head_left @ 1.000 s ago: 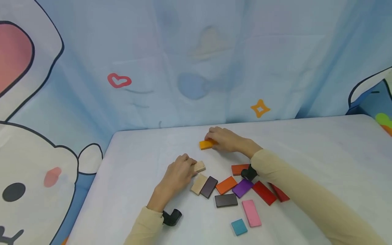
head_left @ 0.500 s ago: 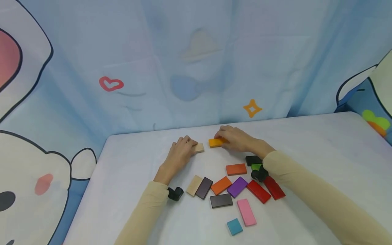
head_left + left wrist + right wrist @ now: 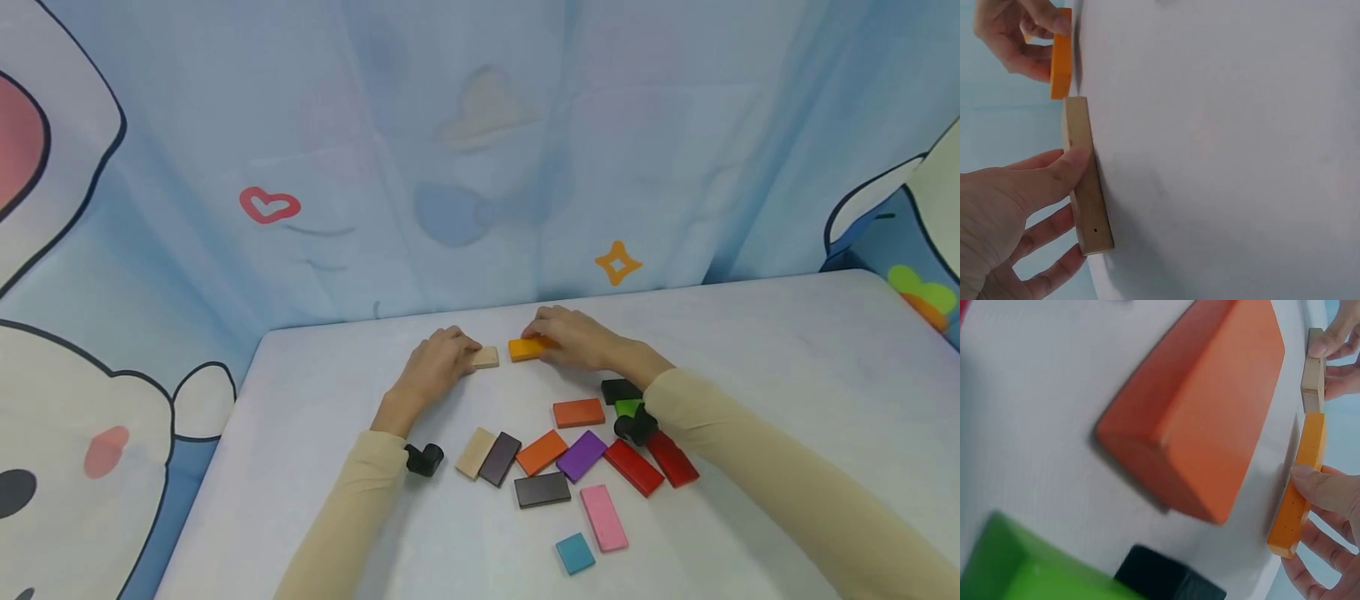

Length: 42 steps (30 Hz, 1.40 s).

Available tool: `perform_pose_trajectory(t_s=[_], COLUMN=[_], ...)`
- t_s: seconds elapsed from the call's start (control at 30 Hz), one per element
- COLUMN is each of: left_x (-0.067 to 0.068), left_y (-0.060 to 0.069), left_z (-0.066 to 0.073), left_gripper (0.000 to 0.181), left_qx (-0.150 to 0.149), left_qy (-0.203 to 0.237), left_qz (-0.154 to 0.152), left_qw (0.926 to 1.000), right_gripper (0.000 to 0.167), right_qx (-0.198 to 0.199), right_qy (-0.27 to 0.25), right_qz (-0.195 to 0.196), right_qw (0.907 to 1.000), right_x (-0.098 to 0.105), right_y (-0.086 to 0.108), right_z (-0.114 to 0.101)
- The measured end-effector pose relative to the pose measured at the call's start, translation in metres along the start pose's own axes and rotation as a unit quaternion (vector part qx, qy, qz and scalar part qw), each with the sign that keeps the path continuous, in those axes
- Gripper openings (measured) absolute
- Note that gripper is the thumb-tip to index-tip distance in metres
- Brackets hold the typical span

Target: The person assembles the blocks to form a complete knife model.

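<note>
My left hand [image 3: 437,367] pinches a plain wooden block [image 3: 1088,187] between thumb and fingers, near the table's far edge. Just right of it, my right hand [image 3: 576,337] grips a yellow-orange block [image 3: 1297,494] the same way. Both blocks lie nearly in line, end towards end, with a small gap between them in the head view. In the left wrist view the thumb presses the near long side of the wooden block. The right wrist view shows the thumb on the yellow-orange block and fingers behind it.
Nearer the person lie several loose blocks: an orange-red one [image 3: 578,413], a purple one [image 3: 581,456], a red one [image 3: 633,468], a pink one [image 3: 603,517] and a small blue one [image 3: 575,553]. Green [image 3: 627,407] and black [image 3: 621,391] blocks sit by the right wrist. A curtain hangs behind.
My left hand has carried the wooden block away from the person, up beside the yellow-orange one. The right hand shifted slightly right in view, then stayed nearly still; the head view also moved.
</note>
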<state>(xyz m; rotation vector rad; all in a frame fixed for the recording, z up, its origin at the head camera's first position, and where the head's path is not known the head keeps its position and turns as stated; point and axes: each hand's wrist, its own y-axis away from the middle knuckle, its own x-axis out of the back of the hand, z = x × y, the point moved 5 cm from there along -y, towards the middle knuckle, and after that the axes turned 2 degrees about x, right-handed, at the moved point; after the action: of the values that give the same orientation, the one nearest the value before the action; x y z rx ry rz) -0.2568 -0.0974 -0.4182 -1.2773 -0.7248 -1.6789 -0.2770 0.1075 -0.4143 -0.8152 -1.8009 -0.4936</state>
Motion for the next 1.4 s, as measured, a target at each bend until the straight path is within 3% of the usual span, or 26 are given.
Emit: perform_pose_trajectory(t_s=[0.2, 0.47, 0.93, 1.1, 1.2, 1.3, 1.4], left_x=[0.003, 0.003, 0.004, 0.003, 0.002, 0.001, 0.0], left_y=[-0.002, -0.003, -0.002, -0.009, -0.011, -0.009, -0.006], left_z=[-0.004, -0.007, -0.01, -0.005, -0.004, -0.005, -0.005], left_gripper=[0.03, 0.032, 0.034, 0.036, 0.036, 0.035, 0.035], left_qx=[0.019, 0.017, 0.048, 0.06, 0.067, 0.066, 0.061], left_qy=[0.035, 0.038, 0.08, 0.081, 0.075, 0.075, 0.08], left_qz=[-0.011, -0.021, -0.023, -0.038, -0.042, -0.04, -0.036], left_qw=[0.9992, 0.9989, 0.9953, 0.9941, 0.9941, 0.9942, 0.9943], right_gripper=[0.034, 0.034, 0.035, 0.045, 0.045, 0.04, 0.035], right_qx=[0.001, -0.009, -0.006, -0.015, 0.004, 0.024, 0.025], right_qy=[-0.003, -0.023, -0.001, -0.006, -0.023, -0.035, -0.039], right_qz=[-0.006, -0.013, -0.025, 0.005, 0.027, 0.022, -0.011], right_qw=[1.0, 0.9996, 0.9997, 0.9999, 0.9994, 0.9989, 0.9989], right_x=[-0.002, -0.012, -0.014, 0.002, 0.017, 0.026, 0.026], right_y=[-0.003, -0.011, -0.015, -0.009, -0.001, 0.013, 0.03], right_z=[-0.007, -0.013, -0.016, -0.019, -0.025, -0.032, -0.039])
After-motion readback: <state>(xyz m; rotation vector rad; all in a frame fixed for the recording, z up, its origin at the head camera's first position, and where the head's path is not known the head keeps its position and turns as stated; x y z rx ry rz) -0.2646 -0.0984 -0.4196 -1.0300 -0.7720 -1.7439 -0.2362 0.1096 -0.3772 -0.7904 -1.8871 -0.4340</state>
